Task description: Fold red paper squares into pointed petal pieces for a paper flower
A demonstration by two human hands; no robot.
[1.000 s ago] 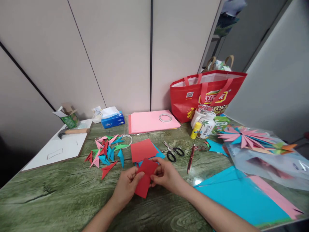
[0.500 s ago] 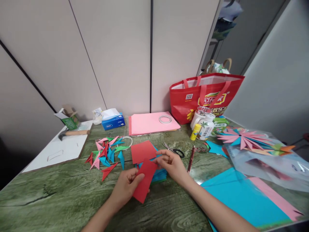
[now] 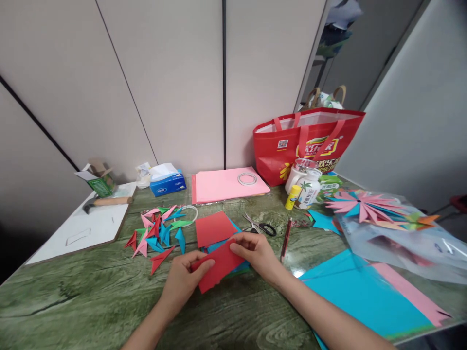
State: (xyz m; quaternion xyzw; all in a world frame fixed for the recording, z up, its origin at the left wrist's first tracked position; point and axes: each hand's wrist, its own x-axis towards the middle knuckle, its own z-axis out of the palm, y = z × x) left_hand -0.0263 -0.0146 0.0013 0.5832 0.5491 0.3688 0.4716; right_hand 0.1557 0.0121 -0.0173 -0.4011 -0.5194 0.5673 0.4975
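Observation:
A red paper rectangle is held in the air between both hands. My left hand pinches its left end, thumb on top. My right hand grips the upper right end between thumb and fingers. Behind and below it lies a stack of coloured paper, with a red sheet on top and blue sheets partly hidden by the held piece. To the left are several folded paper pieces in red, pink, blue and green, beside a white ring.
Black-handled scissors and a dark red pen lie right of the stack. Behind stand a glue stick, a white bottle and a red bag. A hammer rests on the white board. Blue paper lies at right.
The held red paper has turned from steeply upright to a flatter slant. My right hand, beside its top corner before, now grips its right end. The view has shifted slightly.

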